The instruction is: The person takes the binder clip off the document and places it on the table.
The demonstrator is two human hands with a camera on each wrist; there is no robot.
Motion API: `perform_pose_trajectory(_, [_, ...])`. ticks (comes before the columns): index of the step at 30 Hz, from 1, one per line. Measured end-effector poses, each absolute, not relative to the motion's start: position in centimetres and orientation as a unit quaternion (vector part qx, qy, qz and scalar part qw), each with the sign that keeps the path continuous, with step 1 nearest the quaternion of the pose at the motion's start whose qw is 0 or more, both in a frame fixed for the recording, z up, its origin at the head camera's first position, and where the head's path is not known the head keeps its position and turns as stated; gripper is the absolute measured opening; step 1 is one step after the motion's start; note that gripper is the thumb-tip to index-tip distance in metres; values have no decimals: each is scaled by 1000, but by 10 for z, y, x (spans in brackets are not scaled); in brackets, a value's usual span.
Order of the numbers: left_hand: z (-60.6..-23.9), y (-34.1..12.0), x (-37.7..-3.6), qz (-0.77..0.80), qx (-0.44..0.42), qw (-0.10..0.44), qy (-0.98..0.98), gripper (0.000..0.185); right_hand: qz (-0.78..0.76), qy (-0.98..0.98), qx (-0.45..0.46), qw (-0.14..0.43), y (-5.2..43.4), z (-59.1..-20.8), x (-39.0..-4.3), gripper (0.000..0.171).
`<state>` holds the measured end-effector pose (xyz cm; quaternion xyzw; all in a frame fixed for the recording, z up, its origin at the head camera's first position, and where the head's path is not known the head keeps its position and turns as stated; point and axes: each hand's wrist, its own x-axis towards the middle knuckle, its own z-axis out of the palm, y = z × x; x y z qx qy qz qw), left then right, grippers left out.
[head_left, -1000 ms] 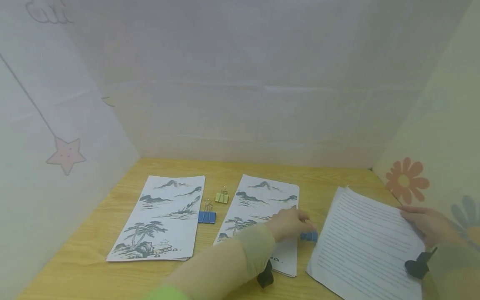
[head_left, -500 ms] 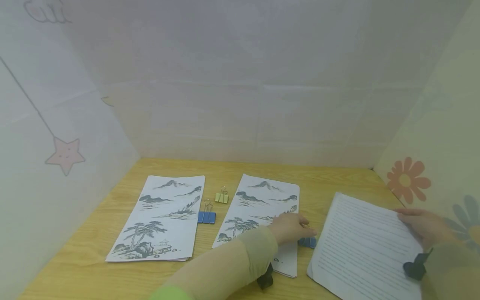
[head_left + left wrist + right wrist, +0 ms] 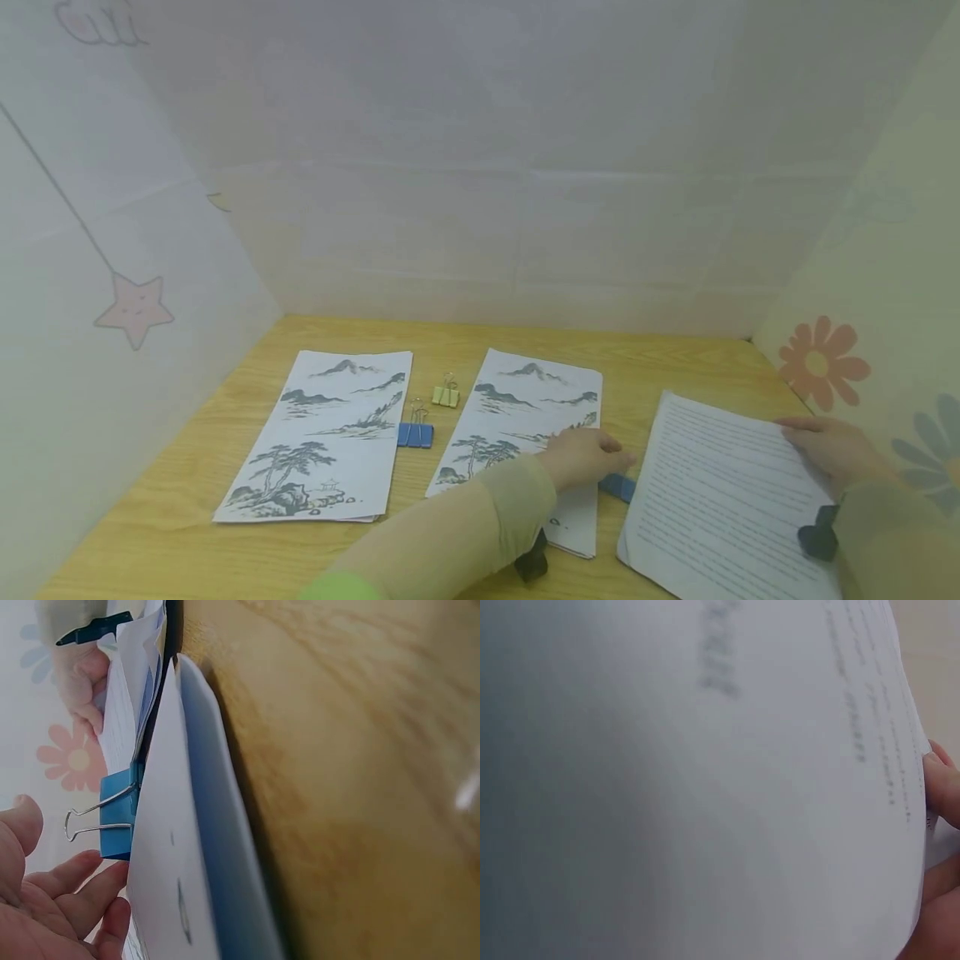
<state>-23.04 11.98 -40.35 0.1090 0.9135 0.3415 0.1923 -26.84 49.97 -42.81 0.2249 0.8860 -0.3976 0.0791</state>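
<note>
In the head view, my right hand [image 3: 832,446] grips the right edge of a stack of text-printed sheets [image 3: 735,500]; its thumb shows at the paper's edge in the right wrist view. My left hand [image 3: 581,457] is over the right edge of the middle stack of landscape prints [image 3: 517,400], beside a blue binder clip [image 3: 618,487]. In the left wrist view the clip [image 3: 116,814], wire handles outward, sits at the edge of the sheets. The left thumb stands apart from it, and the loosely bent fingers lie close below. Whether they touch it, I cannot tell.
Another stack of landscape prints [image 3: 315,433] lies at the left of the wooden table [image 3: 150,517]. Between the two print stacks lie another blue binder clip [image 3: 415,435] and a small yellow binder clip [image 3: 446,396]. Patterned white sheeting [image 3: 480,233] encloses the back and sides.
The text sheets and my right hand have shifted slightly left, toward the blue clip. That clip has turned and dropped a little beside my left fingers, which have come off its handles.
</note>
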Motion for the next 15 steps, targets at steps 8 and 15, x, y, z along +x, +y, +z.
perform_pose_trajectory(8, [-394, 107, -230, 379, 130, 169, 900, 39, -378, 903, 191, 77, 498, -428, -270, 59])
perform_pose_trajectory(15, [-387, 80, -238, 404, 101, 175, 892, 46, -362, 913, 172, 82, 497, -428, -272, 61])
